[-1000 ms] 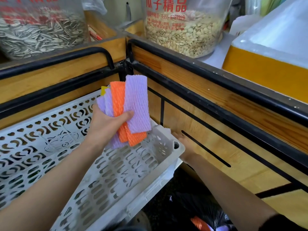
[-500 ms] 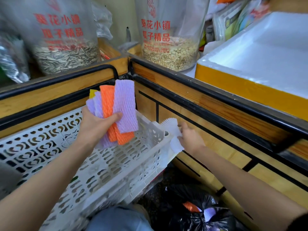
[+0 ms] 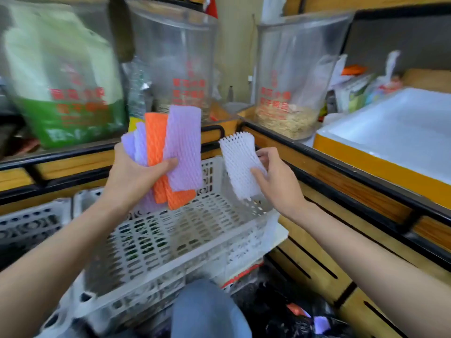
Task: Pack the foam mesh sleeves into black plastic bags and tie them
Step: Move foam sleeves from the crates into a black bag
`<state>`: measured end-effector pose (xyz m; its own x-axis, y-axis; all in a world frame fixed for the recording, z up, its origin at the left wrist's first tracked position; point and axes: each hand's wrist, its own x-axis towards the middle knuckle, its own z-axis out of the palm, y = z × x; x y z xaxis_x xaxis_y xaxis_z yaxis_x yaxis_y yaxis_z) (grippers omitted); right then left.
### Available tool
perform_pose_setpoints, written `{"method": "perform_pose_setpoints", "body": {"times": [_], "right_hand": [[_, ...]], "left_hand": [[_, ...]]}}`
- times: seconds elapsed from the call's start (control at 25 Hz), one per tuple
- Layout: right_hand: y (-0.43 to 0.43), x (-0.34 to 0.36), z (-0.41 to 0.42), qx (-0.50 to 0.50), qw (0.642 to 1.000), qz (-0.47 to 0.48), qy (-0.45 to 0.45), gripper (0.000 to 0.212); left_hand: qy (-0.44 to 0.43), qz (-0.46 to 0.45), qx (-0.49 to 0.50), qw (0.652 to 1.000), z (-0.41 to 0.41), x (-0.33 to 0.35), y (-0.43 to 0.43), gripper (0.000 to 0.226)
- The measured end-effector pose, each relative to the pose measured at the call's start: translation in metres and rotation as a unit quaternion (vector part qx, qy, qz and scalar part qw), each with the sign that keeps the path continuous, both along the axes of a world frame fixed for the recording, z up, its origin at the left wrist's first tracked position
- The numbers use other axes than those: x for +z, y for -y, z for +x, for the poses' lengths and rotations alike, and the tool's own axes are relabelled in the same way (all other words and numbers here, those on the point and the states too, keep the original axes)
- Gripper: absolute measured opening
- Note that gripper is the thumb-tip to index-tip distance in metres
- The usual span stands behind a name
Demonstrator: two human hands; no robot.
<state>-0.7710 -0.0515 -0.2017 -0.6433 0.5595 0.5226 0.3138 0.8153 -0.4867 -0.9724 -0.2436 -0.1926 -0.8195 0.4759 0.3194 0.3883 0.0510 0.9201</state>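
At the bottom right of the frame, the crumpled black plastic bag [image 3: 280, 313] lies beside my blue-trousered knee [image 3: 207, 311], with an orange and a purple scrap of foam showing in its folds. Above the knee, across the lower middle, sits the white perforated plastic crate [image 3: 170, 240]. Both my forearms reach up over it from the bottom corners.

My left hand [image 3: 133, 176], left of centre, grips a fanned bunch of purple and orange foam mesh sleeves [image 3: 183, 147]. My thumb presses across the front of the widest purple one and my other fingers are hidden behind the bunch. The sleeves stand upright above the hand, their lower ends hanging below it.

My right hand [image 3: 280, 189], just right of centre, pinches a single white foam mesh sleeve [image 3: 240, 164] near its right edge between thumb and fingertips. It is upright and apart from the coloured bunch.

Beyond both hands runs the wooden counter with black rails [image 3: 353, 189]. On it, across the top of the frame, stand clear plastic bins with red print [image 3: 288, 89]; the right one holds pale seeds.
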Motion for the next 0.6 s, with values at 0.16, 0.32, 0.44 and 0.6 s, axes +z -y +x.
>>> {"method": "perform_pose_setpoints", "body": {"times": [0.16,0.32,0.44,0.6], "right_hand": [[0.091,0.031,-0.054,0.134,0.988,-0.061,-0.045,0.029],[0.184,0.04,-0.108,0.248,0.955,-0.141,-0.079,0.021],[0.253,0.04,-0.144,0.322,0.925,-0.189,-0.076,0.022],[0.349,0.032,-0.186,0.442,0.858,-0.252,-0.07,0.026]], "left_hand": [[-0.056,0.046,0.031,0.997,-0.013,0.037,0.086,0.082],[-0.085,0.079,0.09,0.989,-0.025,0.058,0.186,0.081],[-0.08,0.099,0.147,0.981,-0.033,0.061,0.267,0.081],[-0.085,0.127,0.208,0.966,-0.034,0.058,0.355,0.08]]}}
